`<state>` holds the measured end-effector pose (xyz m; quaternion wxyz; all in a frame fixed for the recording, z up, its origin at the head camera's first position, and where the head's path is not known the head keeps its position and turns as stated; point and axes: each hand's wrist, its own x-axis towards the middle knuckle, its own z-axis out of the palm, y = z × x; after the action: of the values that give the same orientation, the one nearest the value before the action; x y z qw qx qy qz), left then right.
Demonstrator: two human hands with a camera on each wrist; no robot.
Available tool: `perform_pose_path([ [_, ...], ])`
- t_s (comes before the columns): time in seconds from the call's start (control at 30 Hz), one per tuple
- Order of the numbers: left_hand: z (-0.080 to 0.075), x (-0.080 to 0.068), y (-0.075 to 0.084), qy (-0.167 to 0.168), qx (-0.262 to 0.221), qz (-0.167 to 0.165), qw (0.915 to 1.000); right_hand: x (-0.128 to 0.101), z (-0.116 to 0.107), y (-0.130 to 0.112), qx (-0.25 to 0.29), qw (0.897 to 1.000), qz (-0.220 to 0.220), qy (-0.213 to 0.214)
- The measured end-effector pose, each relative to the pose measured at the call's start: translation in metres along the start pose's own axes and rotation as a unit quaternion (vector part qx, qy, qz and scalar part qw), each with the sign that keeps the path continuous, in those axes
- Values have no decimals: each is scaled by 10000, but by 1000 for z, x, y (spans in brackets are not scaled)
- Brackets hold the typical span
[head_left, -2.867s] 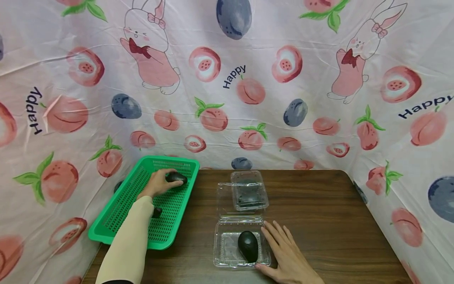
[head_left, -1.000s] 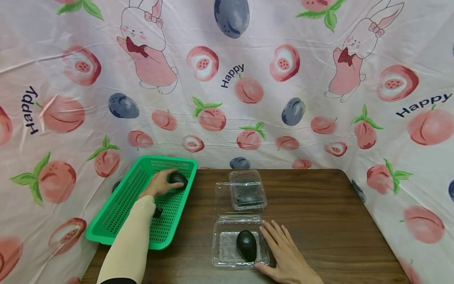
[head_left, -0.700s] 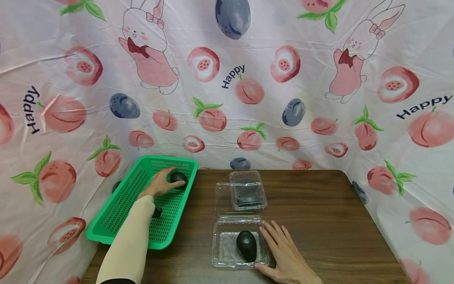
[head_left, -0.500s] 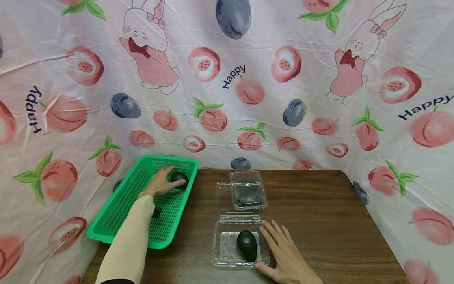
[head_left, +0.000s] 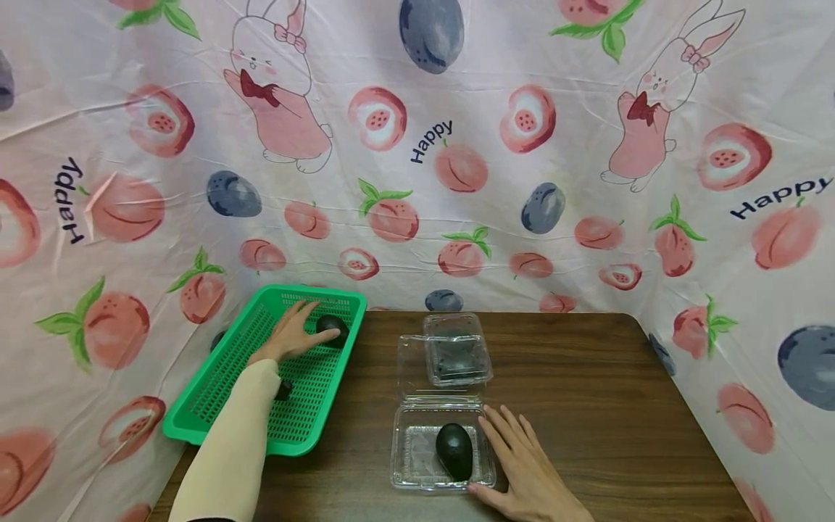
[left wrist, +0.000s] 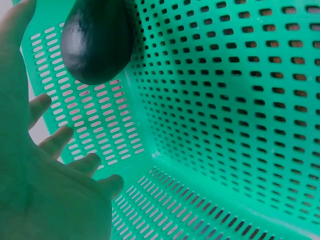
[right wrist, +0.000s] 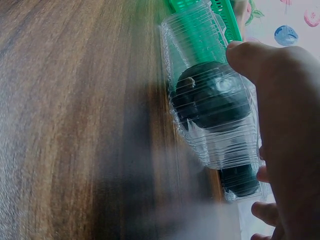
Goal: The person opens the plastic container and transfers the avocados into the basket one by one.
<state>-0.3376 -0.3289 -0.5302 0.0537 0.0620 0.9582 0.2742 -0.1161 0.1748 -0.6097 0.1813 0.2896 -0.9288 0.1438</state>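
Avocado: we find it at the far end of the green basket, close to the corner nearest the table; the left wrist view shows it lying on the slotted floor against the wall.
Handling: we judge it firm but bruisable, fairly weighty for its size, with a dull skin that should not slip; a hard squeeze could mark it.
Where to hold: we would take it round the broad belly, fingers on one side and thumb on the other, rather than by the narrow neck.
Left hand: reaches deep into the basket, arm stretched along its length in a cream sleeve; fingers spread and nearly straight, fingertips at the avocado, holding nothing that we can see.
Right hand: lies flat on the table, well to the right of the basket, fingers straight and together, resting against the right side of the clear box; it grips nothing.
Clear box: to the right of the basket, lid open, a second avocado in its tray.
Closed box: just beyond the open one, dark fruit inside.
Small dark thing: in the basket beside the sleeve; we cannot tell what it is.
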Motion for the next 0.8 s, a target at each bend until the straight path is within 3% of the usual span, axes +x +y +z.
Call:
perform_pose_path([
  [0.3,-11,-2,11,-38,223,-39,9997,0,0,0,60,10000,38,41],
  [0.8,-20,-2,30,33,570,208,9981,3,0,-1,75,9998,180,-70],
])
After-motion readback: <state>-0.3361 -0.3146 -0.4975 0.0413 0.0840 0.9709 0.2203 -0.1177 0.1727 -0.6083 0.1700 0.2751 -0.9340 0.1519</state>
